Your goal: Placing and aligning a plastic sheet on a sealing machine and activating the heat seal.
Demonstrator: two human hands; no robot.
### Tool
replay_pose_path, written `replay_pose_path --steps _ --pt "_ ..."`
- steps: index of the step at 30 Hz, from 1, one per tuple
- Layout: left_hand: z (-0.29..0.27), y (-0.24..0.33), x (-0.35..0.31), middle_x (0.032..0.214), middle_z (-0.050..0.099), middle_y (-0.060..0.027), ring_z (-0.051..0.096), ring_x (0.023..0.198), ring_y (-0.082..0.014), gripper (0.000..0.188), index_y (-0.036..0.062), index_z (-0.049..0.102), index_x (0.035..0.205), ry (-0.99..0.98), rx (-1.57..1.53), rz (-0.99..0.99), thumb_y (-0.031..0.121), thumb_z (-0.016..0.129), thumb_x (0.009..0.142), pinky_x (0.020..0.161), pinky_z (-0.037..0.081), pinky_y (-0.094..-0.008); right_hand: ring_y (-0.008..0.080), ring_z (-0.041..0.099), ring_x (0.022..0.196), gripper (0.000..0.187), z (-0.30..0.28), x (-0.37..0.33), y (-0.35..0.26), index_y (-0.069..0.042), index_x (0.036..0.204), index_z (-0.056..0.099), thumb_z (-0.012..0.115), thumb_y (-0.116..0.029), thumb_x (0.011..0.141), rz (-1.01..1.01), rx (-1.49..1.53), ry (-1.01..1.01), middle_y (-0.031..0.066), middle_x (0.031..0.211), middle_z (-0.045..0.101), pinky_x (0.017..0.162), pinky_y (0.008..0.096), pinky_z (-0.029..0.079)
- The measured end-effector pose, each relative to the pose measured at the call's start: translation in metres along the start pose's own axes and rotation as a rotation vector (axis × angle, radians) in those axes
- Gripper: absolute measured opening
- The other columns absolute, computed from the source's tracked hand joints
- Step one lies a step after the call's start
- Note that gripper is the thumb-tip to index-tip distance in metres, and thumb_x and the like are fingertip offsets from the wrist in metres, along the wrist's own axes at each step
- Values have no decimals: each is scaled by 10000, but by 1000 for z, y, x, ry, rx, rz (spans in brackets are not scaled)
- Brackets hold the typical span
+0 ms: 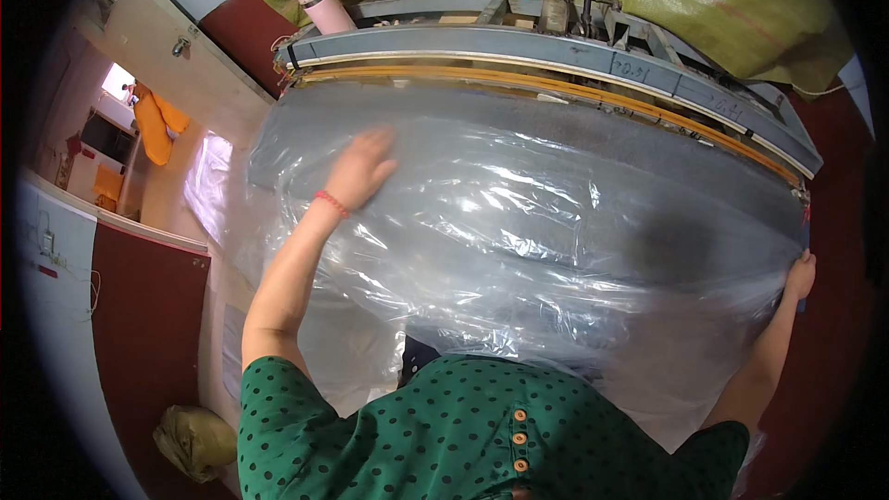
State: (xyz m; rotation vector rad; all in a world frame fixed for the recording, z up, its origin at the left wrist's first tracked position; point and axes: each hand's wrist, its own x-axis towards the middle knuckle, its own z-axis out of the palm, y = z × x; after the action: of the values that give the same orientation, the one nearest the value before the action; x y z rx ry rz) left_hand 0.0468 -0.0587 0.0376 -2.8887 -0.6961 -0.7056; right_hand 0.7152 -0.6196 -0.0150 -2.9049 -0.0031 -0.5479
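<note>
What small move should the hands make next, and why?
Probably sweep the left hand across the clear plastic sheet toward its middle: bright creases show there, that hand is open over the sheet, and the right hand is at its right edge.

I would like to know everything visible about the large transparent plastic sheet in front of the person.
The large transparent plastic sheet looks thin and glossy, with many wrinkles and bright reflections. It is spread over a dark grey surface, its nearer part extending toward the green, dark-dotted shirt. The left hand, open and blurred, is over its left part; contact is unclear. Folds run toward the right hand at its right edge; the grip is unclear.
</note>
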Motion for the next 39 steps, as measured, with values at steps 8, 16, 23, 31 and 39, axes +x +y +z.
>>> replay_pose_path --steps 8,16,23,31,39 --pt "23 -14 27 964 571 -137 515 872 -315 197 19 583 894 -30 -142 -301 162 529 770 766 423 -383 114 511 877 340 -43 30 78 -41 1001 570 535 -339 840 12 1153 -92 24 920 566 756 256 397" --pt "39 -19 37 788 554 -116 544 728 -287 135 19 597 811 107 -297 -352 110 620 713 662 439 -335 148 506 955 356 -109 -10 104 -41 1113 518 549 -267 840 72 1361 31 54 1050 546 837 282 395" --pt "27 -44 62 761 495 -13 473 686 -121 163 55 524 792 662 -479 -406 194 457 844 632 408 -272 144 548 739 288 -90 5 5 -19 991 596 490 -238 837 313 1045 13 56 859 600 644 279 442" --pt "95 -148 66 624 435 25 377 536 -60 166 40 501 761 666 -392 -715 193 491 825 494 332 -206 241 569 766 299 12 -5 -146 4 863 578 513 -285 825 -101 785 190 164 812 601 714 341 424" --pt "113 -177 88 619 442 64 356 542 -28 209 100 459 645 693 -844 -831 131 597 799 510 292 -166 206 565 678 245 28 16 -170 -14 767 570 639 -245 723 60 882 326 120 746 603 686 303 439"
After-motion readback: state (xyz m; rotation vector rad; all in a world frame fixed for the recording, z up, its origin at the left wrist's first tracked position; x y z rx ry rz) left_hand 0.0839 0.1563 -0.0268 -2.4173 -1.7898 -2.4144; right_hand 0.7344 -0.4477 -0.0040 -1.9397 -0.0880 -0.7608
